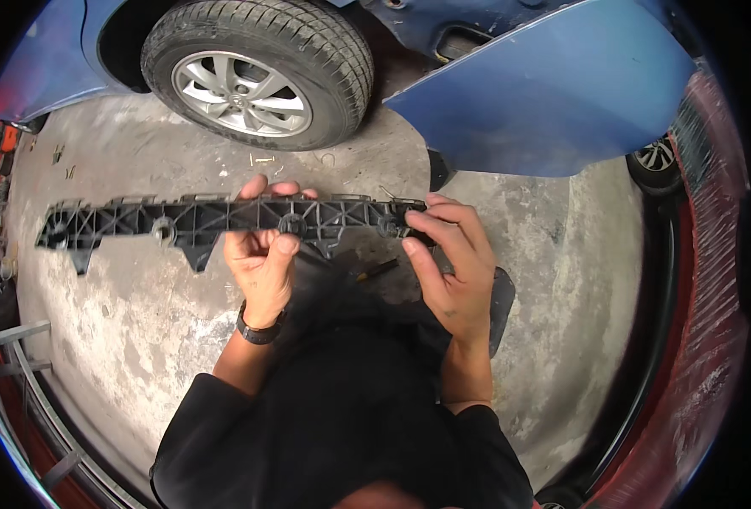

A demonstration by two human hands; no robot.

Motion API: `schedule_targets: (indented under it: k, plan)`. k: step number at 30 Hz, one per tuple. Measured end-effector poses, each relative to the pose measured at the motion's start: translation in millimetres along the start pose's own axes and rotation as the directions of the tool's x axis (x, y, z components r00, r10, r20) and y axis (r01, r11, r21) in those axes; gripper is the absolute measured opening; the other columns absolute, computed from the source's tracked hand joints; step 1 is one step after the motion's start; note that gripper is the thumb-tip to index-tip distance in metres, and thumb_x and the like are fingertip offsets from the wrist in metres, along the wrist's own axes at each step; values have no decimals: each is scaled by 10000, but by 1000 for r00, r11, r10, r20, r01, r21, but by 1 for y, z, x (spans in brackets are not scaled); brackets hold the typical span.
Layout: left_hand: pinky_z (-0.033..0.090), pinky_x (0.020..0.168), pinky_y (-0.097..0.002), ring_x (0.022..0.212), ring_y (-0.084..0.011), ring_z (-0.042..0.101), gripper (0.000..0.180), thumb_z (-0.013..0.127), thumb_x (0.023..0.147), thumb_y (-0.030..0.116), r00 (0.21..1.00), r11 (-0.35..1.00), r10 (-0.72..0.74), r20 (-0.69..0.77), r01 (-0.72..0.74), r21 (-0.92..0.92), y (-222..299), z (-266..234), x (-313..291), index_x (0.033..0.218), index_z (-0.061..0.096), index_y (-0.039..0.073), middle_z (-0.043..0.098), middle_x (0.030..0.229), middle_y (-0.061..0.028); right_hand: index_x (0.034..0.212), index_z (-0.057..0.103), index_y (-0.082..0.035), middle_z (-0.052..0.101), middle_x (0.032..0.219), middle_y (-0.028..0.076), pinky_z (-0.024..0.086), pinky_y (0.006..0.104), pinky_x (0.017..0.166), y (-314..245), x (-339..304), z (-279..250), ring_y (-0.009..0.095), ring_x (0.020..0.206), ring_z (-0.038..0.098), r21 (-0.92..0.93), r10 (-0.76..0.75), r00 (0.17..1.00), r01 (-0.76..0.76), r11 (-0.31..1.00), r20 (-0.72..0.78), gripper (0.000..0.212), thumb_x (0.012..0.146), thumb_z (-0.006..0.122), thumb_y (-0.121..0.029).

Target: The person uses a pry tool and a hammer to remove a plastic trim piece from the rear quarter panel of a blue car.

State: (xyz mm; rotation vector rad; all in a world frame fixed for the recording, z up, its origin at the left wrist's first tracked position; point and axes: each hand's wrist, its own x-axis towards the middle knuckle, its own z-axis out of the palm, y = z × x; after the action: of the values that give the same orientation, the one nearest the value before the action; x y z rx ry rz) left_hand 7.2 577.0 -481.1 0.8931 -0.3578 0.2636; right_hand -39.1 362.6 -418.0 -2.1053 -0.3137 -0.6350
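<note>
A long black plastic bracket (142,223) with cross ribs and round bosses stretches across the middle of the head view, roughly level. My left hand (261,271) grips it near its middle, thumb on the near side and fingertips showing over the far edge. At the bracket's right end, my right hand (456,263) pinches with thumb and fingers around the tip. Whether a small clip or other part sits between those fingers is too dark to make out. A dark watch (259,326) circles my left wrist.
Ahead stands a blue car with a wheel (257,72) and an open blue door (554,93). Small metal bits (263,159) lie on the stained concrete floor (138,339). A scratched red panel (711,254) curves along the right; a metal frame (32,373) stands at left.
</note>
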Motion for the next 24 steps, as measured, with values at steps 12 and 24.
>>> schedule_targets:
  k: [12, 24]
  plan:
    - [471, 1088, -578, 1286, -402, 553, 658, 772, 854, -25, 962, 994, 107, 250, -98, -48, 19, 10, -3, 1406, 498, 206, 531, 1350, -143, 1022, 702, -25, 613, 1120, 138, 518, 450, 1008, 2, 5, -6, 366, 1227, 590, 30, -80, 995, 82, 996, -65, 312, 737, 754, 90]
    - [519, 1034, -538, 1203, -385, 630, 692, 773, 916, 169, 997, 996, 78, -8, -78, -46, 15, 15, -6, 1497, 400, 113, 558, 1352, -186, 982, 710, -26, 582, 1151, 149, 520, 446, 1015, -8, 14, -7, 357, 1222, 574, 12, -159, 983, 160, 987, -91, 270, 734, 756, 69]
